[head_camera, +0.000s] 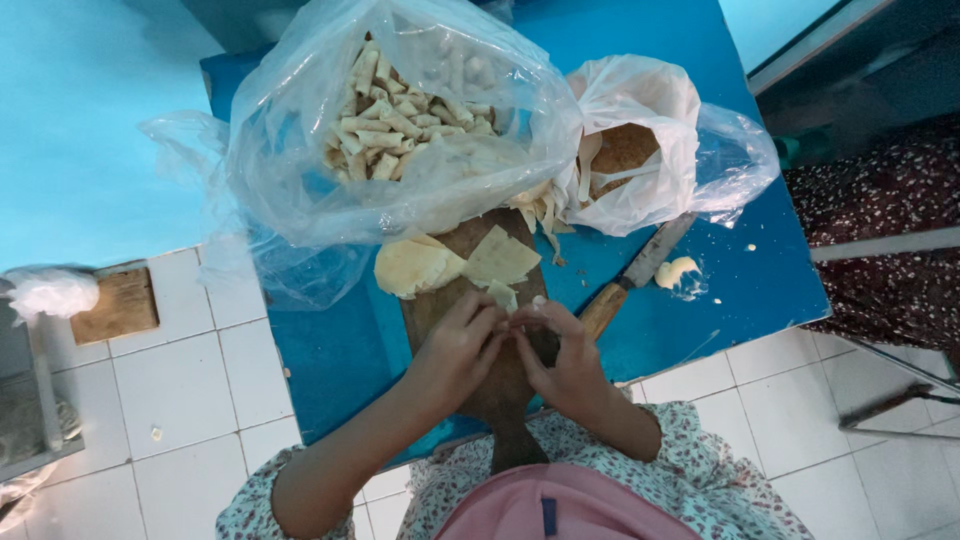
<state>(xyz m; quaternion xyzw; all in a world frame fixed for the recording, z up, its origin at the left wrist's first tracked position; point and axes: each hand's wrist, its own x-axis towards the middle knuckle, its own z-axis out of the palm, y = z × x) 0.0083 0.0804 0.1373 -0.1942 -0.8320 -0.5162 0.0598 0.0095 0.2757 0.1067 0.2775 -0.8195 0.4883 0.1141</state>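
While two hands (515, 350) pinch one wrapper (503, 296), two bags (400, 130), one knife (640, 270)

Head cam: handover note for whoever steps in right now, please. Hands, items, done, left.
Left hand and right hand: fingers together over the wooden board, pinching a small pale piece; what it is cannot be told.
Wrapper sheets lie on the board's far end.
Clear bag behind holds many finished rolls.
White bag holds brown filling.
Knife lies right of the board on the blue table.
Left: the loose wrappers.
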